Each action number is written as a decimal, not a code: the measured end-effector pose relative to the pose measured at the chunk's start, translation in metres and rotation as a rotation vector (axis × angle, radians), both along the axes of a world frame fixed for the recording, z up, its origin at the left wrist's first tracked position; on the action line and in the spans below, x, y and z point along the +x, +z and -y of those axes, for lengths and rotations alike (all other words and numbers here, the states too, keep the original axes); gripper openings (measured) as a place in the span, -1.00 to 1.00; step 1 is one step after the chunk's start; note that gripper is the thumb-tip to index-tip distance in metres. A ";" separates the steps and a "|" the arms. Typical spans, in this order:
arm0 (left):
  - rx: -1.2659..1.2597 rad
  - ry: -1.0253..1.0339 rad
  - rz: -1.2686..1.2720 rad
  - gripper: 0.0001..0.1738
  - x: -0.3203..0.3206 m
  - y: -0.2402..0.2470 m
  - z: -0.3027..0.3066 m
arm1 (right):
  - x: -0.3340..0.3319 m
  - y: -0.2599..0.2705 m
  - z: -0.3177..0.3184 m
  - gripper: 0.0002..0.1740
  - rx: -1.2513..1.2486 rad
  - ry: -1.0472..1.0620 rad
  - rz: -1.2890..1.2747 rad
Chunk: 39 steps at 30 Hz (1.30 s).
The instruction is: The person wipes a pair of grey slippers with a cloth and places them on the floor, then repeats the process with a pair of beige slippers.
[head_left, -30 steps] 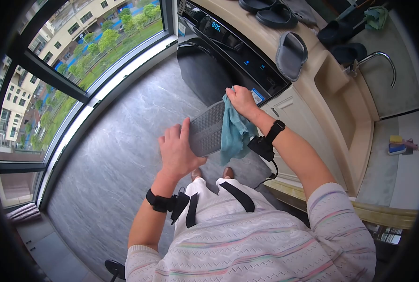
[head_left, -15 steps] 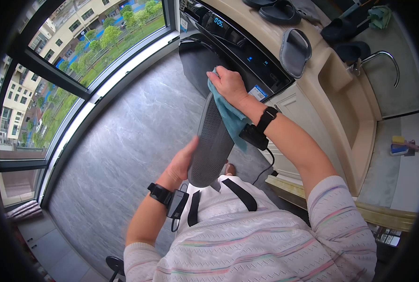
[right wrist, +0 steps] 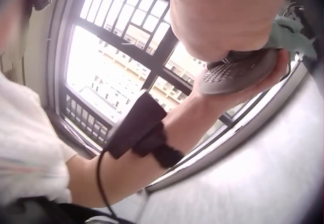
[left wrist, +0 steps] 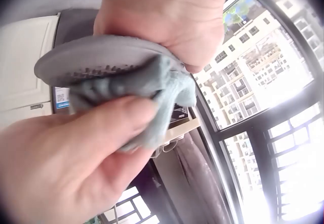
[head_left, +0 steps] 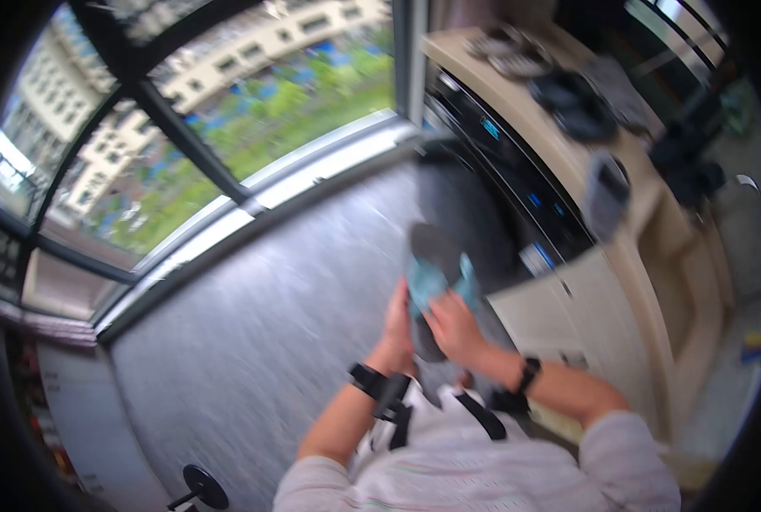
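Against the slipper's side, in the blurred head view, my left hand (head_left: 393,328) supports a dark grey slipper (head_left: 436,243) with its patterned sole up. Its fingers reach beneath the slipper in the right wrist view. My right hand (head_left: 456,328) grips a teal cloth (head_left: 427,280) laid across the middle of the sole. In the left wrist view the right thumb (left wrist: 126,115) presses the bunched cloth (left wrist: 136,85) to the textured sole (left wrist: 101,57). The slipper's upper is hidden.
A black washing machine (head_left: 517,179) with a lit display stands ahead to the right, under a beige counter (head_left: 560,149). On the counter lie a grey slipper (head_left: 604,200), dark slippers (head_left: 572,102) and other shoes (head_left: 517,55), beside a sink (head_left: 713,273). Windows line the left.
The slipper has turned more upright and moved away from my body. The right hand has slid the cloth down to mid-sole. The head view has swung, shifting the surroundings rightward.
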<state>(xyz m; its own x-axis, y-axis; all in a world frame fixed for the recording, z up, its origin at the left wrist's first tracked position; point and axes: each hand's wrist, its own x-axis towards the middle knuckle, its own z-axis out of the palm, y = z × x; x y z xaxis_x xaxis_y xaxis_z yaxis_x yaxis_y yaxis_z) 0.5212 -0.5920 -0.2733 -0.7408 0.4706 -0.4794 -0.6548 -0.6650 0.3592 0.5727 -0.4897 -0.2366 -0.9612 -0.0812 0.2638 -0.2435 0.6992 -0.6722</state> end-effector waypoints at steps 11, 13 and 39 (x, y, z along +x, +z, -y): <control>0.213 -0.139 0.022 -0.40 -0.021 0.025 -0.004 | -0.057 0.010 -0.043 -0.72 0.254 0.061 -0.235; 0.235 -0.193 0.021 -0.41 -0.015 0.036 -0.003 | -0.074 0.010 -0.053 -0.72 0.319 -0.073 -0.177; 0.508 -0.152 0.080 -0.28 -0.024 -0.007 -0.013 | -0.057 0.017 -0.031 -0.89 0.044 -0.047 -0.075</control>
<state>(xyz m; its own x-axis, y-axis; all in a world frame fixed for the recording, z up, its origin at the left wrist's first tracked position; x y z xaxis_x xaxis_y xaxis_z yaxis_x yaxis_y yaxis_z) 0.4977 -0.5787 -0.2805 -0.6168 0.7570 -0.2156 -0.7693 -0.6377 -0.0382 0.5160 -0.4587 -0.2196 -0.9420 -0.0496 0.3320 -0.2581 0.7395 -0.6217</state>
